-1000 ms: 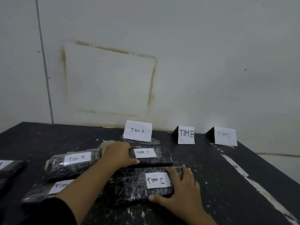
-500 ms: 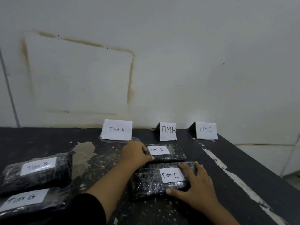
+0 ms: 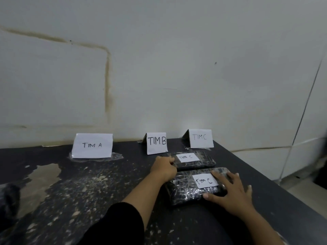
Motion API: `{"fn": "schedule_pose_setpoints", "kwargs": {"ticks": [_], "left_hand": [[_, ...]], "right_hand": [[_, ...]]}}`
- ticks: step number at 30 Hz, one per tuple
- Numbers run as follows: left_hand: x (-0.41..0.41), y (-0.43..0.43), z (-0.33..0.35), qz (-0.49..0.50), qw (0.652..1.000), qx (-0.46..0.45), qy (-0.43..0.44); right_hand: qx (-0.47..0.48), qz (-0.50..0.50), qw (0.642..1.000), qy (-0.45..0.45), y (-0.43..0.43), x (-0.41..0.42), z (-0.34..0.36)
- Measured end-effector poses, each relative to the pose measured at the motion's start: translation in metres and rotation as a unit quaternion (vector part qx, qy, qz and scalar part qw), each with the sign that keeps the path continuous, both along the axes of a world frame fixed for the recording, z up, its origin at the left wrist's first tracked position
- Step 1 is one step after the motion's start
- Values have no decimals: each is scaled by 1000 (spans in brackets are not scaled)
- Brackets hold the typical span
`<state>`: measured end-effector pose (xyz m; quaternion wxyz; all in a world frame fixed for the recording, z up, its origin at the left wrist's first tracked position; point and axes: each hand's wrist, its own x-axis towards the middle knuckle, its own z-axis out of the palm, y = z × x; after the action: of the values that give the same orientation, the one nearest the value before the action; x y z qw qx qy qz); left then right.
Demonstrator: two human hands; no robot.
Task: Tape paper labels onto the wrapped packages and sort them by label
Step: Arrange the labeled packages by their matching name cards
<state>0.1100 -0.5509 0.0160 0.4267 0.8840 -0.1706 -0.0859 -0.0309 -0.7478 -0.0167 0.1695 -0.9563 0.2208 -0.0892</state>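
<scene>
Toward the right of the desk (image 3: 88, 183), two black packages in clear wrap lie side by side, long edges touching or nearly so. The near package (image 3: 187, 193) bears a white paper label (image 3: 204, 181) reading "Tim C" on its top. The right hand (image 3: 230, 190) rests on its right end, fingers spread and fairly straight across the top, thumb laid against the near side. Just behind it, the far package (image 3: 200, 160) carries a smaller label (image 3: 187, 157), also "Tim C". The left hand (image 3: 163, 167) grasps this one at its left end, fingers curled over the edge and thumb on top.

Both packages sit in front of the row of folded paper signs along the back edge of the desk. The far package lies just before the TIM B sign (image 3: 157, 143) and the TIM C sign (image 3: 200, 138), reaching across the gap between them. The TIM A sign (image 3: 92, 145) stands well apart to the left, with crinkled clear film at its foot.

A dark sleeve (image 3: 120, 225) covers the upper left forearm. The desk is black, with pale patches where the surface has worn away. A dark blurred shape (image 3: 8, 197) sits at the left edge; I cannot tell what it is. Behind rises a pale wall (image 3: 159, 68) marked by a brown stain line.
</scene>
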Motion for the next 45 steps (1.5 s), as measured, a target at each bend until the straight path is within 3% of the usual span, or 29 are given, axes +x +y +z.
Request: {"fn": "schedule_pose_setpoints", "kwargs": {"ticks": [7,22,26,30,40,45], "left_hand": [[13,-48,-2,-93,995,-15,45],[38,-106,-18,-145,989,32,-24],[42,-108,-22,-149,987,43,-42],[43,-107,-25,-155,985,47,-63],[40,-108,-25,-138,986,64,-74],[27,-110,-23,-86,983,74,-145]], "right_hand": [[46,-48,997,-30,-52,1,-2],[38,-137,984,-108,-102,19,-14],[16,-132,987,-92,-103,20,-17],[55,-137,985,-87,-99,20,-15],[-5,-156,985,-76,-98,23,-21],[-7,-158,983,-96,-95,20,-18]]}}
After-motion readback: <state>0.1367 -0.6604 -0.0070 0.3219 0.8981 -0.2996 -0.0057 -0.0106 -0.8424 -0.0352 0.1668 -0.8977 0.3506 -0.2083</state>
